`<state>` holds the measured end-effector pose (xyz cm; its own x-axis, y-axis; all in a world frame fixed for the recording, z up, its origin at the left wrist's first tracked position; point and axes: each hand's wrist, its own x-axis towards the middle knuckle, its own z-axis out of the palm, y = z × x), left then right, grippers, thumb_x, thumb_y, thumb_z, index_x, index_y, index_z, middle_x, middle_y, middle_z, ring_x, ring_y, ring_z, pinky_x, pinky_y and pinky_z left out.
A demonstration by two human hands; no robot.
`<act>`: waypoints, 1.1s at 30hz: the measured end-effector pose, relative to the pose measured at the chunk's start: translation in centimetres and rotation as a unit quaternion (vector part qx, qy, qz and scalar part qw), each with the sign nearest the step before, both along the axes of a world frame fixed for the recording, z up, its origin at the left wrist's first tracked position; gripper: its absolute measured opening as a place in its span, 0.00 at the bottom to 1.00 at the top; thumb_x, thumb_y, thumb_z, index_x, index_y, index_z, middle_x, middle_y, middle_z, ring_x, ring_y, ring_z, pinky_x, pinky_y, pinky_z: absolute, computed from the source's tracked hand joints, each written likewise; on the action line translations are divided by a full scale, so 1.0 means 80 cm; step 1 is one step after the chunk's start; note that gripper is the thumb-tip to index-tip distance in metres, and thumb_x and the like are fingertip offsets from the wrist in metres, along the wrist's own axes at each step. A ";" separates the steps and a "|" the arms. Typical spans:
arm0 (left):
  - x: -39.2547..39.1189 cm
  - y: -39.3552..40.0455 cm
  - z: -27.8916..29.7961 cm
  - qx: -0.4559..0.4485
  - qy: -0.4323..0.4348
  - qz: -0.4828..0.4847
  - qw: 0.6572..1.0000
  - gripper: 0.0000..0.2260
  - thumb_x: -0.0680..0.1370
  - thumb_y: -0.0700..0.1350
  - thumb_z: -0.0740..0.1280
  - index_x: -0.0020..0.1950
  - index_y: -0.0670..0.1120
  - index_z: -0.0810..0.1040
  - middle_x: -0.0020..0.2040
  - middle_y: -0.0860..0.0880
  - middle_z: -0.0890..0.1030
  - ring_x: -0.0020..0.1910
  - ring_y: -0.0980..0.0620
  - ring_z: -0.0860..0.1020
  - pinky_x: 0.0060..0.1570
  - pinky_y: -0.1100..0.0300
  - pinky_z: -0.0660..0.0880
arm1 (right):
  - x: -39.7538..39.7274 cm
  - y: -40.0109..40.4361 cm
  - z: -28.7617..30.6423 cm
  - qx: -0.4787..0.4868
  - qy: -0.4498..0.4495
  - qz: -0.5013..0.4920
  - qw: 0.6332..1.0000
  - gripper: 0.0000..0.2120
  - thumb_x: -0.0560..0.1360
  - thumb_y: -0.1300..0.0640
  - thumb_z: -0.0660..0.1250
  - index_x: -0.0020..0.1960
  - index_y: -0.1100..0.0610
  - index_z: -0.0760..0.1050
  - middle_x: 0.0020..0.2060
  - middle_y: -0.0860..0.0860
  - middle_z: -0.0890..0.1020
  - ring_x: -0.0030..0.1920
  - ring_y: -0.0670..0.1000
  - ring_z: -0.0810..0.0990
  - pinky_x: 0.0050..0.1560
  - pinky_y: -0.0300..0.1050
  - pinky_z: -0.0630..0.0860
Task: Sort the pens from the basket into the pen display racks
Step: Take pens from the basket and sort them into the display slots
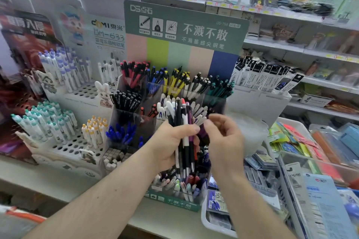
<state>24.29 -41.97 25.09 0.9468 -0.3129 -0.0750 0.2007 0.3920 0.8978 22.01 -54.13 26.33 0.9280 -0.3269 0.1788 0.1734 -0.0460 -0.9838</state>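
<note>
left hand (171, 141) clamps pens (183, 122) upright, just in front of the rack (174, 91) | right hand (219, 133) pinches one purple pen in the bunch | risk: tugging it loosens the grip, pens slide, drop into wrong compartments

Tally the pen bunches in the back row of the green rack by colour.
Back row of the green rack, left to right:
Red pens: 1 bunch
Blue pens: 1 bunch
Yellow pens: 1 bunch
White pens: 1 bunch
Teal pens: 1 bunch
Total: 5 bunches
</note>
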 end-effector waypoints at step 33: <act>-0.007 0.007 -0.001 -0.209 0.016 0.018 0.978 0.06 0.73 0.40 0.72 0.44 0.48 0.76 0.34 0.47 0.79 0.32 0.52 0.80 0.33 0.59 0.79 | 0.017 -0.044 -0.021 0.392 0.180 0.001 0.902 0.05 0.78 0.65 0.67 0.54 0.64 0.77 0.32 0.55 0.83 0.28 0.47 0.83 0.28 0.38 0.79</act>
<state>23.72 -41.43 25.03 0.9573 -0.2883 0.0225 0.2048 0.7310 0.6509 23.34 -57.65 24.67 0.8808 -0.2197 -0.4194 -0.1647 0.6882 -0.7066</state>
